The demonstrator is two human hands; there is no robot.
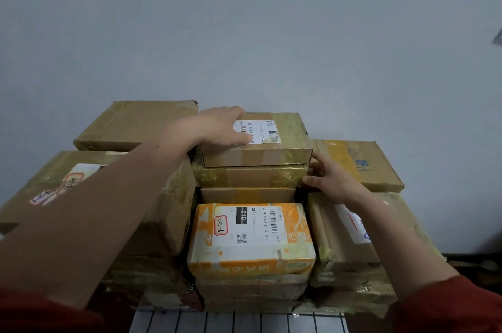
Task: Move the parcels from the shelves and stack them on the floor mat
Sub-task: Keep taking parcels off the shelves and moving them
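Left forearm (108,196): nearest the camera, bare, crossing the left of the view from a red sleeve (40,313) cut off at the bottom edge.
Left hand (220,126): lies on the top parcel (282,150), thumb stretched flat along its white label. The fingers are tucked behind the hand, so their grip cannot be told.
Right hand (334,177): fingers (319,162) bent and close together. Their tips meet the right end where the top parcel sits on a taped box (250,176). Which of the two it holds cannot be told.
Top parcel: small brown box, highest in the middle column, against the wall.
Hidden: the lower layers of the pile are dark and pressed together. A thin brown box (247,195) shows only its front edge.
Cut off: a dark shape at the right edge, too little showing to name.
Surface: the pile stands above a white slatted panel (236,323), seen only as a strip at the bottom.
Room: plain pale grey-blue wall (244,20) behind the pile.
Neighbours: a large brown box (168,210) on the left, a flat one (135,123) behind it, and two more brown boxes (361,164) on the right.
Writing: the orange and white parcel (252,237) in front shows "010" on black, a barcode and "551". A red-framed handwritten tag on it is hard to read. The top label also ends in "551". Blue characters on the far right box are too blurred to read.
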